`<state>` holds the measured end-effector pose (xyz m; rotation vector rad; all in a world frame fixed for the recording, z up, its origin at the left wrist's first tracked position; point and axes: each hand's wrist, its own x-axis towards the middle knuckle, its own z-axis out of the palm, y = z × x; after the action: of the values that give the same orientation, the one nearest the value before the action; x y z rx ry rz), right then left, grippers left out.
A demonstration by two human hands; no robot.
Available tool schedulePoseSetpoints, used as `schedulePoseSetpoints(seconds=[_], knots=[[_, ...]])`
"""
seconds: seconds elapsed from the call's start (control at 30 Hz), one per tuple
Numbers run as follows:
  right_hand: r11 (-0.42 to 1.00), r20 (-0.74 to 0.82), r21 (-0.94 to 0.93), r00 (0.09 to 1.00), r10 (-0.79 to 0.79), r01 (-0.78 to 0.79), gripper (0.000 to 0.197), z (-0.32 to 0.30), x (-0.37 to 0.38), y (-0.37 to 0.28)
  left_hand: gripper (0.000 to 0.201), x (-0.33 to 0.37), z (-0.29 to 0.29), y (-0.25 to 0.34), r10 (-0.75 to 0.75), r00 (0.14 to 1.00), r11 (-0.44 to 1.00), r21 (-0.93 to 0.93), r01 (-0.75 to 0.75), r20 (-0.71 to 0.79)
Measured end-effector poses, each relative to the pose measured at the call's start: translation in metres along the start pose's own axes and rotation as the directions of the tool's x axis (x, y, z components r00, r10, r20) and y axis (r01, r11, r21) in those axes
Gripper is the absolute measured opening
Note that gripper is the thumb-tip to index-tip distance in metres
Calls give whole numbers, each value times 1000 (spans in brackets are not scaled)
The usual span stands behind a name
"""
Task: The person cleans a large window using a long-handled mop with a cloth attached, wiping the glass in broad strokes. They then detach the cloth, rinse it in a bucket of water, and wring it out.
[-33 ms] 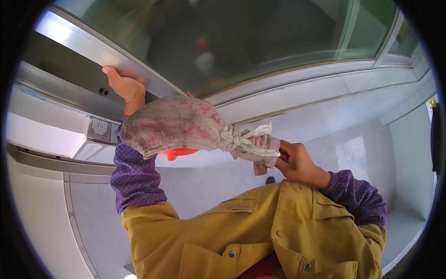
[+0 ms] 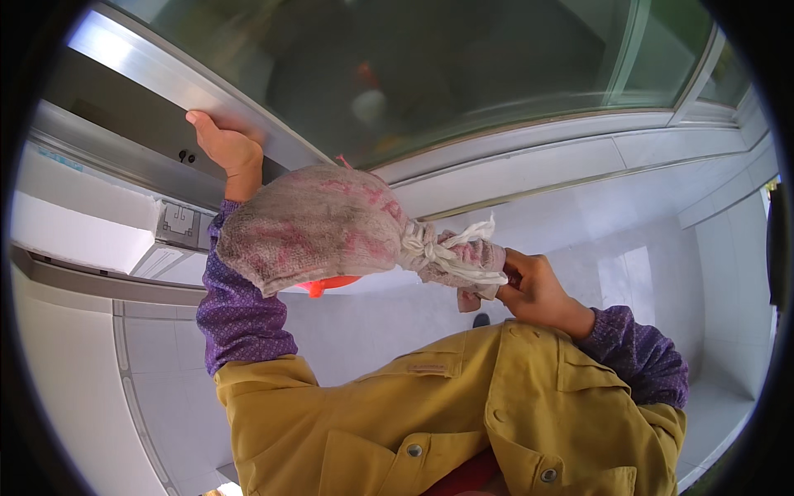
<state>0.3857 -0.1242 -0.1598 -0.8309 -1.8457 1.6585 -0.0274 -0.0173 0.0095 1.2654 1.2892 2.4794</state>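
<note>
My right hand (image 2: 536, 288) is closed round the narrow end of a cloth-wrapped tool (image 2: 318, 221). Its stained pale pink-and-grey cloth is bunched at the neck and knotted with a white strip (image 2: 447, 252). A bit of orange-red plastic (image 2: 327, 285) shows beneath the wide end; the rest of the tool is hidden by the wrapping. At upper left my left hand (image 2: 227, 149) grips the edge of a silver metal window frame (image 2: 194, 78), its thumb in sight and most fingers hidden. The wide end of the cloth lies across my view of the left forearm.
A dark glass pane (image 2: 430, 66) fills the top, with blurred reflections. Below it run a white sill (image 2: 562, 157) and a pale tiled floor (image 2: 364, 322). A white wall ledge with a patterned grey tile (image 2: 178, 223) stands at the left.
The wrapped tool and my right hand have shifted slightly to the right. My left hand stays on the frame, nearly in the same place.
</note>
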Motion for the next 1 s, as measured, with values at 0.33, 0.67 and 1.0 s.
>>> schedulePoseSetpoints(seconds=[0.33,0.67,1.0], knots=[[883,462,143,819,340,-447,25,8,4,-9,50,-6,6,-2,117,991,992,47,-120,61],[972,186,-178,975,-120,154,20,19,11,14,53,-6,13,2,-6,1000,1000,23,6,-24],[999,-231,-1,972,-50,52,18,26,0,29,57,-7,15,3,-46,998,994,92,50,-51]])
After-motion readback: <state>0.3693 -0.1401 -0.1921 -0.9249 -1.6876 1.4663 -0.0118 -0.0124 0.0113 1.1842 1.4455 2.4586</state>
